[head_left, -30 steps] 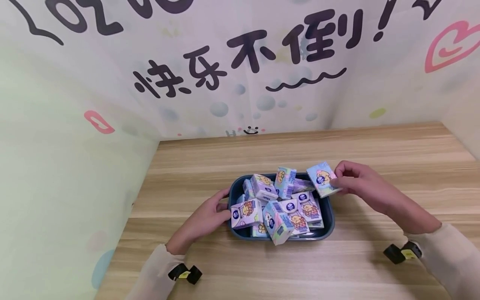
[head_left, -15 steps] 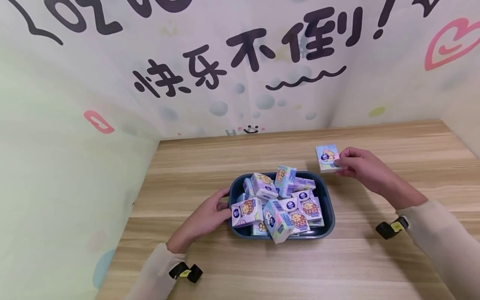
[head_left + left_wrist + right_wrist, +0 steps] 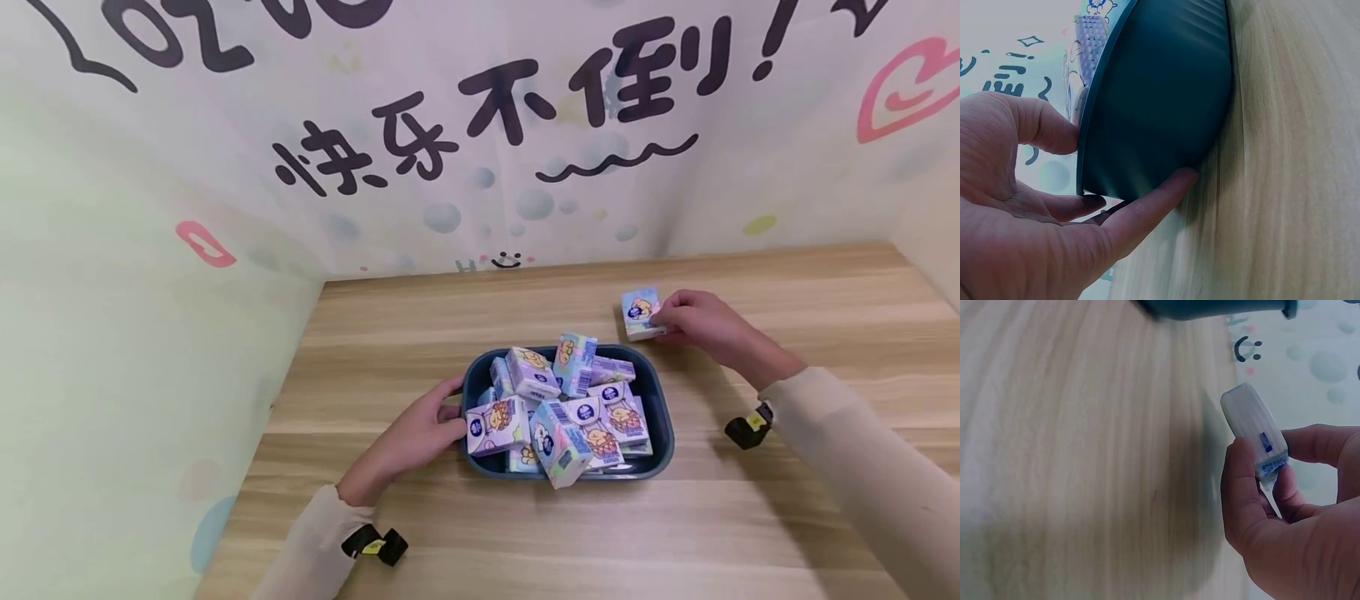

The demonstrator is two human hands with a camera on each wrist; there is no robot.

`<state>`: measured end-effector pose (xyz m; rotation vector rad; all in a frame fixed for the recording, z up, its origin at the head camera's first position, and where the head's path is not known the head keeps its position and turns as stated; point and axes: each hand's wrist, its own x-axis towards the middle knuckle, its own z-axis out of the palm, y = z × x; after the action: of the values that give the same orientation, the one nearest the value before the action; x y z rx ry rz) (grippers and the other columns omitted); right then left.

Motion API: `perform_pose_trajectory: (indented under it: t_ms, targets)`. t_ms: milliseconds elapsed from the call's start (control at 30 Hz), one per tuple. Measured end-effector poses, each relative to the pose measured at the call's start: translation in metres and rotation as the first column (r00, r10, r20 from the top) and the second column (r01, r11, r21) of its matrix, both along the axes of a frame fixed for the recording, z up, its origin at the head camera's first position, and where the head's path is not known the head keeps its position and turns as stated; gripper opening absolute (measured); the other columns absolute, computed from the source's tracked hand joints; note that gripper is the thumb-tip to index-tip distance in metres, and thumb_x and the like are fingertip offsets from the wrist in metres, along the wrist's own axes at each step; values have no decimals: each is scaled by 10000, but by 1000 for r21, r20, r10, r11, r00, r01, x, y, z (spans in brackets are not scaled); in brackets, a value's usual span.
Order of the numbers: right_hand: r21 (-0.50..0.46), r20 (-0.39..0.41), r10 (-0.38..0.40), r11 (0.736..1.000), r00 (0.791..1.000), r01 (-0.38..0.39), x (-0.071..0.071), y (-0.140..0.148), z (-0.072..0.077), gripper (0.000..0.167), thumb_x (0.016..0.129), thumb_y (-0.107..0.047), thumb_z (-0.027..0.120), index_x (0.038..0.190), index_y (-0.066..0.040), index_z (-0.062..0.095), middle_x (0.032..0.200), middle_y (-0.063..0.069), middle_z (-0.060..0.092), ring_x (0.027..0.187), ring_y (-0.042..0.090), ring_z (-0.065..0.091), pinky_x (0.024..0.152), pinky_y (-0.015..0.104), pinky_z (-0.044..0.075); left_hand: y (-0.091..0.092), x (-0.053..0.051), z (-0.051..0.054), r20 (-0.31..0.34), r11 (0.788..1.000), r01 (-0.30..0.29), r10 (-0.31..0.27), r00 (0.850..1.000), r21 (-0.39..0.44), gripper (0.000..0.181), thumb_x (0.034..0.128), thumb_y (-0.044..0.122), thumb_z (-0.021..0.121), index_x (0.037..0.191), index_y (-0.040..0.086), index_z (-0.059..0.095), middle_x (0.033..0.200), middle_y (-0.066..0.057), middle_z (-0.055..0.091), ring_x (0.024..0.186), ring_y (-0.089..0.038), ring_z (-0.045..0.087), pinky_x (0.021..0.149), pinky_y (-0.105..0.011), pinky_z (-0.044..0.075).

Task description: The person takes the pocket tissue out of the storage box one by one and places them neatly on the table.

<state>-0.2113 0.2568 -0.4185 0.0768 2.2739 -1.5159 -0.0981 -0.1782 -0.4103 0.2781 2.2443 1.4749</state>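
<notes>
Someone's right hand (image 3: 697,325) pinches a small blue pack (image 3: 639,310) by its right side, with the thumb on top. Its long way points away from the person, almost straight at the back wall, and the puppy picture faces up. It is over the worktop (image 3: 390,333), just past the far right corner of a dark blue tub (image 3: 663,433). The camera on the right wrist shows what the head camera can't: the pack's thin, pale side, with a dark blue mark near one end, and a finger under it. From there, the pack looks slanted. Other packs (image 3: 532,371) sit in the tub in a messy heap, pointing all sorts of ways. The left hand (image 3: 416,429) rests on the tub's left end, its fingers spread. Only the left wrist camera shows the tub's smooth outside, with one straight finger reaching low along it and the thumb tip at the rim.
</notes>
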Motion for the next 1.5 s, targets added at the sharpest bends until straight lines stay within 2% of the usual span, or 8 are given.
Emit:
perform_pose_trajectory:
  t_ms: [267,467,633,900,1100,1367,1500]
  targets:
    - [166,-12,-3,986,1000,5,-4,-4,-3,372,1109,-227,601,1286,94,539,1326,273,553,1129,344,576,837,230,599,-1,3,-2,8,1000,-3,3,1000,-11,714,1037,85,628,1681,-43,348,1691,-281,392,1410,-471,588,1000,-478,623]
    - [320,-69,15,947,998,8,-4,-7,3,417,1074,-278,635,1225,105,570,1211,283,632,988,323,657,792,303,582,-2,3,0,-8,1000,9,-9,1000,-19,703,1053,94,618,1685,-40,341,1698,-281,383,1425,-475,575,1031,-484,605]
    - [387,-102,35,922,994,7,-5,-10,6,428,1059,-301,645,1189,105,603,1142,268,669,921,310,661,753,337,551,-2,2,1,-18,999,0,-1,1000,-34,703,1046,98,624,1681,-38,354,1692,-278,397,1414,-471,585,1033,-489,605]
    - [403,-99,58,915,993,-13,-5,-8,6,487,1057,-311,636,1239,140,616,1065,232,698,943,335,637,760,368,522,-1,0,0,-3,1000,-3,3,1000,-1,713,1026,83,617,1676,-45,353,1682,-280,401,1389,-442,607,1007,-468,623]
    - [406,-102,69,914,992,-22,-4,-4,4,480,1058,-340,630,1216,113,612,1050,210,690,954,337,618,766,372,509,-1,0,-1,-7,1000,5,-5,1000,-6,717,1028,98,622,1677,-45,351,1684,-279,400,1391,-440,607,1017,-467,617]
    - [441,-137,107,897,985,-36,9,3,5,406,1083,-341,563,1114,61,616,924,149,656,901,313,580,731,384,477,-1,-1,-2,-4,1000,17,-17,1000,-4,723,1033,98,613,1686,-37,335,1699,-273,381,1416,-448,585,1038,-465,606]
    - [435,-163,133,899,978,-49,18,1,8,339,1074,-299,565,1078,36,614,890,123,643,866,291,572,697,378,469,-2,-1,-2,-4,1000,16,-17,1000,-9,723,1034,95,608,1689,-35,331,1703,-274,376,1421,-451,581,1045,-469,602]
